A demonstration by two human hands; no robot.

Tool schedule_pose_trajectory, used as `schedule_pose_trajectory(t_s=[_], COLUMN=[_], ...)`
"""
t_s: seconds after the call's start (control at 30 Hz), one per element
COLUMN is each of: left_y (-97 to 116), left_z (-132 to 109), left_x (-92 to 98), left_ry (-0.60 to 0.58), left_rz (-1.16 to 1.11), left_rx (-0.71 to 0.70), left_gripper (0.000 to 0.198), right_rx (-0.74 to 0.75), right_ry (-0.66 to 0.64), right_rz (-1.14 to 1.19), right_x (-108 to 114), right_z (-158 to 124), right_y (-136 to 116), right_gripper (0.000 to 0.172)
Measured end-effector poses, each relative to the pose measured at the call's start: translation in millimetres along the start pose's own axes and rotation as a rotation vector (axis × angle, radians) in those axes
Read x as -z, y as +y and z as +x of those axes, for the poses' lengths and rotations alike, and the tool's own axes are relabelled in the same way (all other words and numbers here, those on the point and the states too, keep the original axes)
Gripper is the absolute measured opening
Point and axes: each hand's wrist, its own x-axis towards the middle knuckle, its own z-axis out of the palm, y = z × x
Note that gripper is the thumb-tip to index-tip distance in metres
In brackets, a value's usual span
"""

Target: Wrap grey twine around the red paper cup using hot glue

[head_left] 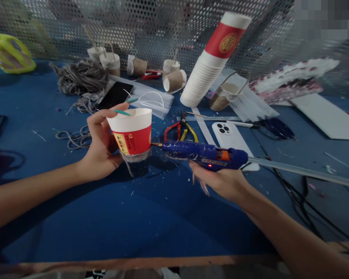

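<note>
My left hand (pixel 100 145) grips a red and white paper cup (pixel 131 133) upright above the blue table, fingers wrapped round its left side. Grey twine is wound round the cup's base. My right hand (pixel 221 180) holds a blue hot glue gun (pixel 205 154) from beneath. Its metal nozzle points left and sits right at the cup's lower right edge. A long glue stick (pixel 302 170) juts from the gun's back to the right.
Red-handled pliers (pixel 180 130) and a white phone (pixel 231 137) lie behind the gun. A tilted stack of paper cups (pixel 209 64), several twine-wrapped cups (pixel 174 80), a heap of grey twine (pixel 81 77) and a black phone (pixel 115 95) stand farther back. Black cables (pixel 296 193) run at right.
</note>
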Motion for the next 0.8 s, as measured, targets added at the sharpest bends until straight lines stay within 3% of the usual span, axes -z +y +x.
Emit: schedule_pose_trajectory(t_s=[0.8], left_y=[2.2], left_z=[2.1], left_x=[0.0], left_ry=[-0.045], left_rz=[-0.054], left_rx=[-0.028], left_gripper=[0.091], right_rx=[-0.071], right_ry=[-0.042], right_rz=[0.030], right_x=[-1.1], right_z=[-0.4], right_y=[1.9], right_gripper=[0.032])
